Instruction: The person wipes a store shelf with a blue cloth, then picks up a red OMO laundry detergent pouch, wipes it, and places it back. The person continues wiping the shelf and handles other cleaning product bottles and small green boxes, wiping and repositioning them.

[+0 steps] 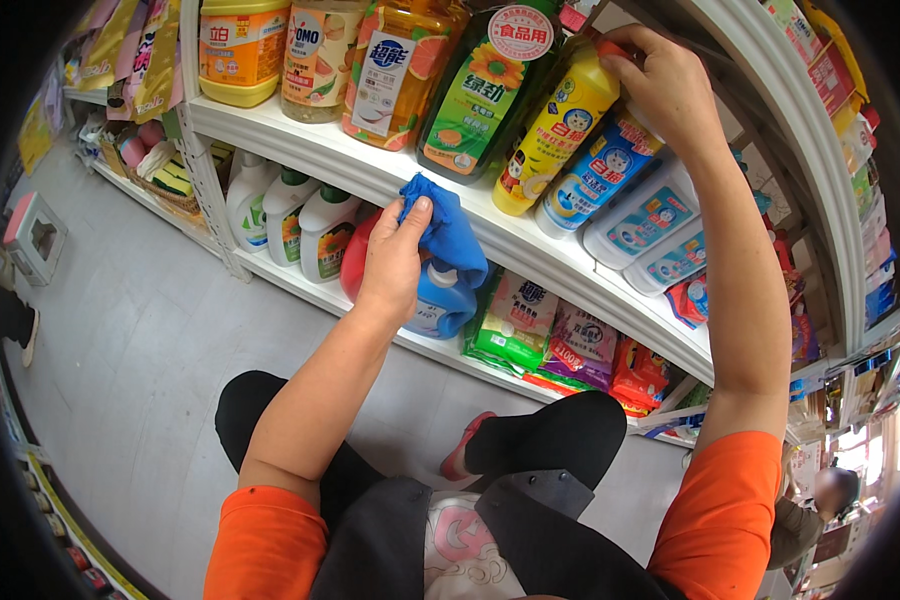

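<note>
A blue cloth (450, 232) is pinched between the thumb and fingers of my left hand (397, 259), just in front of the white upper shelf (300, 146). My right hand (656, 82) grips the red cap of a yellow dish soap bottle (559, 124), which leans with its base on that shelf. To its left stands a large dark bottle with a green label (480, 97). On its right is a blue-and-yellow cleaner bottle (600, 176), then white bottles with blue labels (649, 217).
Further left are an amber detergent bottle (401, 71) and a yellow jug (241, 49). Below sit white spray-type bottles (292, 214), a blue jug (446, 300) and packaged bags (514, 319). A pink-and-white stool (36, 236) stands on the grey floor. Another person (810, 510) is at far right.
</note>
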Motion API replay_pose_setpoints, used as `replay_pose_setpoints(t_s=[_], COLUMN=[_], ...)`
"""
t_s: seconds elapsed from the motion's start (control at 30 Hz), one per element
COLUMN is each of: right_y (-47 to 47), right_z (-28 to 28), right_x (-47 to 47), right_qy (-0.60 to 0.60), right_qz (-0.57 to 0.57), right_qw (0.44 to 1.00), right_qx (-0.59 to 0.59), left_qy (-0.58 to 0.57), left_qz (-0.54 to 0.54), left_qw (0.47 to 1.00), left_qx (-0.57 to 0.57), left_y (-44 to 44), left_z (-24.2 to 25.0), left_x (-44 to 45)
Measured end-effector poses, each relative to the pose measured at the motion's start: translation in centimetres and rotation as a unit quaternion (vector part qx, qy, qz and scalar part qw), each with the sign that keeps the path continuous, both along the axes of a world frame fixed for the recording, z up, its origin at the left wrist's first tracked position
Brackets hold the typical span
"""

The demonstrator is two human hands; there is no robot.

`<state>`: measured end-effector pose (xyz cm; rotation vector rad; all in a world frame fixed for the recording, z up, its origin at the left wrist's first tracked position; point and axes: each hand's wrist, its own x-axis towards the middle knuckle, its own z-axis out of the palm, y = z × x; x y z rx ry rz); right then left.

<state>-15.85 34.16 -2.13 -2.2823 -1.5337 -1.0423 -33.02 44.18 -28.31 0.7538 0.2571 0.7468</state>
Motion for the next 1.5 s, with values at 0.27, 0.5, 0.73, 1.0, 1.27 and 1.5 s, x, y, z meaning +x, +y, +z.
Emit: replay_pose_setpoints(t_s=[0.27, 0.5, 0.73, 1.0, 1.27, 1.5], right_y=[0.1, -0.8, 3.8, 9.3, 4.3, -4.5], right_z=[-0.5, -7.2, -14.6, -13.4, -22.3, -22.7], right_x=[-0.5, -6.4, -8.2, -4.7, -5.1, -3.3], right_qy=[-0.087, -0.103, 0.000, -0.197, 0.013, -0.043], right_qz=[0.006, 0.285, 0.345, 0.351, 0.250, 0.164], right_qw=[0.996, 0.952, 0.937, 0.913, 0.968, 0.985], right_qx=[0.024, -0.044, -0.057, 0.064, 0.033, 0.041], left_qy=[-0.013, -0.077, -0.177, -0.111, -0.097, -0.093], left_qz=[-0.010, -0.019, 0.032, 0.089, 0.042, 0.057], left_qw=[1.000, 0.997, 0.984, 0.990, 0.993, 0.993], left_qx=[-0.010, -0.014, -0.004, 0.015, -0.056, -0.043], left_y=[-0.1, -0.5, -0.1, 2.2, 2.5, 2.9], left_z=[0.2, 1.3, 2.2, 1.1, 0.9, 1.3], left_x=[-0.2, -1.2, -1.5, -1.7, -1.7, -2.4])
